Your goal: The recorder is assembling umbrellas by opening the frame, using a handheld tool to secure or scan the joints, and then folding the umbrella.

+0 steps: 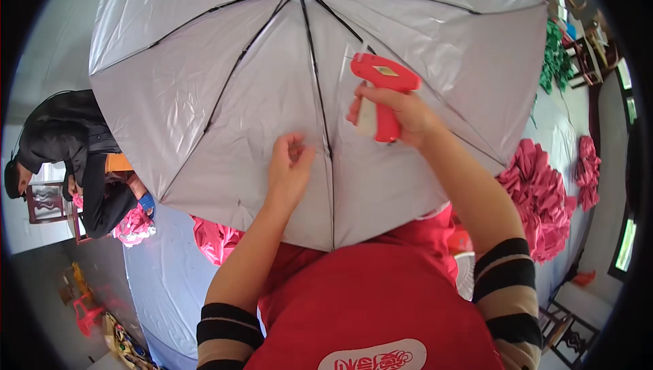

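An opened umbrella spreads before me, its silvery-grey inner side and thin black ribs facing up; the hub is at the far end. In my right hand is a red tagging gun with a pale trigger, held over the fabric right of the middle rib, its needle end pointing to the far left. Left of that rib, my left hand is over the near panel, fingers loosely bent and thumb apart, with nothing visible in it. Its fingertips are slightly blurred; whether they touch the fabric I cannot tell.
A person in dark clothes bends over pink fabric on the left. Bunched pink-red cloth lies to the right, and more pink cloth shows under the umbrella's near left edge. Wooden chairs and a red stool stand farther out.
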The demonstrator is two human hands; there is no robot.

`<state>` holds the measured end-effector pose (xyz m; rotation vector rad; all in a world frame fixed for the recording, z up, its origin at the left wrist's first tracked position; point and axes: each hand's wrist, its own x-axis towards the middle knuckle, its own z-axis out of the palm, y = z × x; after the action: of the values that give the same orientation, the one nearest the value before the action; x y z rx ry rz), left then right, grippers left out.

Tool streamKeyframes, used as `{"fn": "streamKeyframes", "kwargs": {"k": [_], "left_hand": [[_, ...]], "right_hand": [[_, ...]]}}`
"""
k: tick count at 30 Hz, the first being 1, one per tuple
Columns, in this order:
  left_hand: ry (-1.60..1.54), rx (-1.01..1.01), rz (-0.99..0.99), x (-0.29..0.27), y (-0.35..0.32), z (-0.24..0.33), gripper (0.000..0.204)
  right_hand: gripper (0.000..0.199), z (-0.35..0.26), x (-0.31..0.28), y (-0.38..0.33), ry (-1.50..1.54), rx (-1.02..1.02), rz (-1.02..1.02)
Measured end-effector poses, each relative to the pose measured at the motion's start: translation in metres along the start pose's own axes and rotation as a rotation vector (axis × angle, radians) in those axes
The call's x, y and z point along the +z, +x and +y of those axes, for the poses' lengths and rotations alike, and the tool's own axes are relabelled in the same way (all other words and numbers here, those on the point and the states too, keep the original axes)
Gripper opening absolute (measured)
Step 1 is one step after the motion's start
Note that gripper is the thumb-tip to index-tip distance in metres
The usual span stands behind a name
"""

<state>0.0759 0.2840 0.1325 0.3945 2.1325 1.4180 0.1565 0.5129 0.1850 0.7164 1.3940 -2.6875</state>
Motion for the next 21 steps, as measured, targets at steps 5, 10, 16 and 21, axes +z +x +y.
{"fn": "streamKeyframes", "kwargs": {"k": [5, 10, 16, 21], "left_hand": [[0.000, 0.183, 0.191, 0.022, 0.082, 0.019, 0.037], [0.299, 0.391, 0.238, 0.028, 0.114, 0.023, 0.037], [0.158, 0.296, 0.151, 0.021, 0.113, 0.020, 0.041], [-0.022, 0.177, 0.069, 0.020, 0.112, 0.024, 0.043]], "right_hand": [[0.027, 0.037, 0.003, 0.054, 0.153, -0.036, -0.009], [0.027, 0.046, -0.008, 0.057, 0.182, -0.015, -0.011], [0.027, 0.043, -0.006, 0.060, 0.064, 0.019, -0.026], [0.025, 0.031, 0.000, 0.082, 0.127, 0.058, 0.003]]}}
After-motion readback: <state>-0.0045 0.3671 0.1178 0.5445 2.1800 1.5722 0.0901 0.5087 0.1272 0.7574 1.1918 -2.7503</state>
